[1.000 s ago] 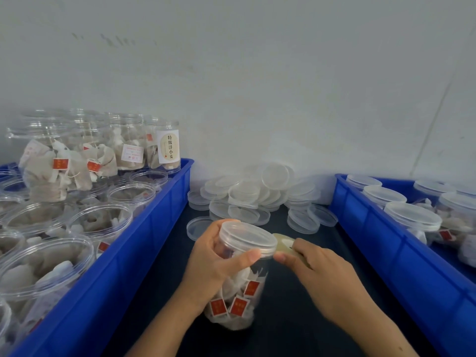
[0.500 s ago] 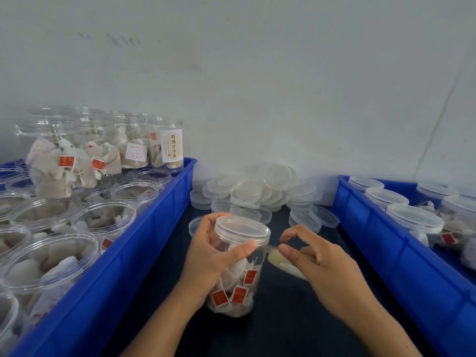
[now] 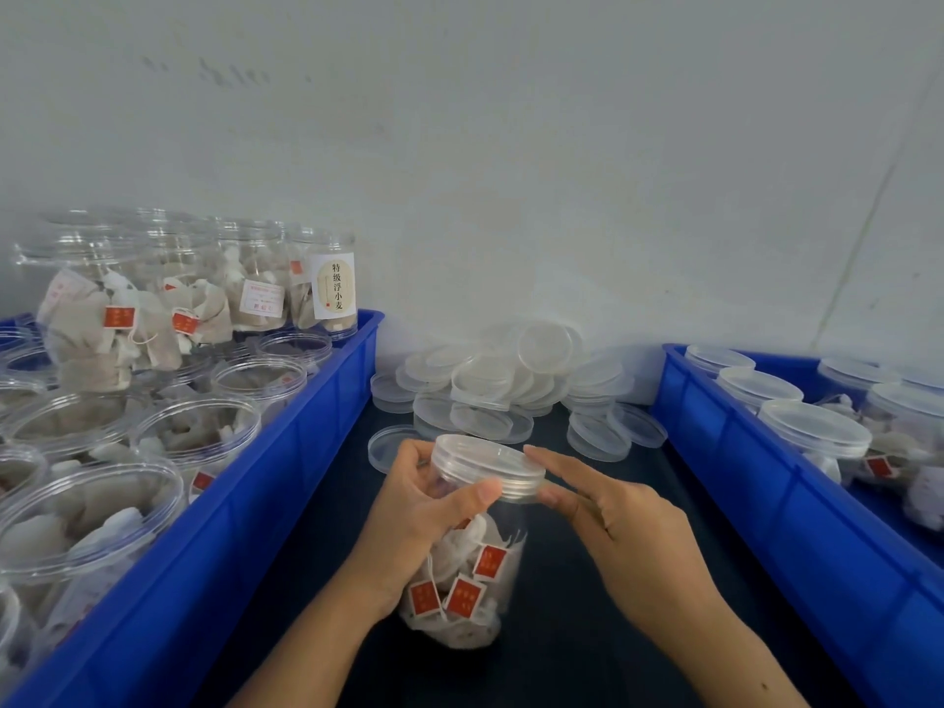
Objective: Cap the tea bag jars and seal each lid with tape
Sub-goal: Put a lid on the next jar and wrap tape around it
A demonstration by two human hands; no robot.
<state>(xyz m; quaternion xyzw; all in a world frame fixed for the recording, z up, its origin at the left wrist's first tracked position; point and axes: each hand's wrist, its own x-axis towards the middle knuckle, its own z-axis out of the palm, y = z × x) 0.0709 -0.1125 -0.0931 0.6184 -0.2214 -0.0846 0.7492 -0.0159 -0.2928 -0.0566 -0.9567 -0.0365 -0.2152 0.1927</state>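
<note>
Gripping the tea bag jar [image 3: 462, 569] just under its lid [image 3: 488, 467] to steady it, left hand [image 3: 414, 523] wraps it tight while right hand [image 3: 613, 523], fingers straight, holding nothing, touches the lid's far edge, likely pressing tape.

A pale grey-white wall [image 3: 511, 145] is filling the far half of the view, showing faint scuff marks [image 3: 225, 74] at upper left. A vertical seam [image 3: 858, 247] is running down it at right. A dark worktop [image 3: 562, 631] is lying below under even, diffuse light.
</note>
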